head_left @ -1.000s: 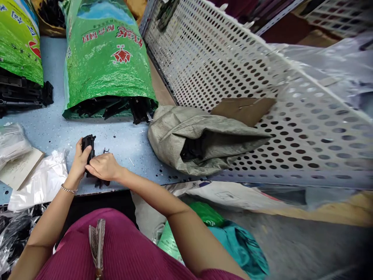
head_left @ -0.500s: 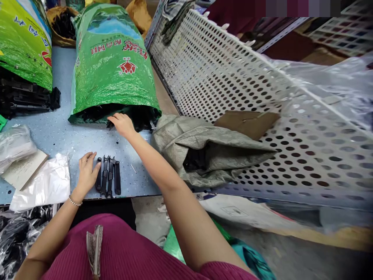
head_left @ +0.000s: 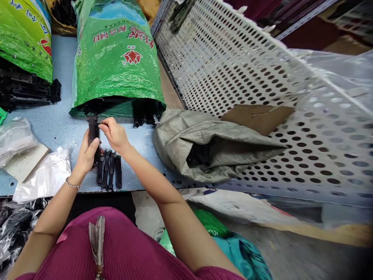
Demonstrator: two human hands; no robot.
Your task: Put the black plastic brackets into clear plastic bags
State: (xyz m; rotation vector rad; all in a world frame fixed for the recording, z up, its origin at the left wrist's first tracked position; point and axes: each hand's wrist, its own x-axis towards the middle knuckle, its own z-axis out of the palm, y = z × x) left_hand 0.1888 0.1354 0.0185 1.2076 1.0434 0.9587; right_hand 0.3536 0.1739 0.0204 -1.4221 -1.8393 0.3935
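My left hand (head_left: 86,152) is closed around a long black plastic part (head_left: 93,130), held upright above the table with the thumb along its side. My right hand (head_left: 115,135) pinches at the part's upper right edge; its fingertips partly hide what they grip. Just below, several slim black plastic pieces (head_left: 111,171) lie side by side near the table's front edge. Beyond my hands lies a green printed sack (head_left: 116,74), its mouth towards me, with black parts (head_left: 142,113) showing inside.
A yellow-green sack (head_left: 26,42) spills black parts at the left. White plastic bags (head_left: 45,175) and a cardboard piece (head_left: 27,161) lie nearer. On the right, a grey sack (head_left: 175,144) holding dark pieces leans by a perforated white panel (head_left: 221,70).
My right hand has moved from the green sack's mouth towards my left hand. My left hand has risen from beside the row and now grips a black plastic part.
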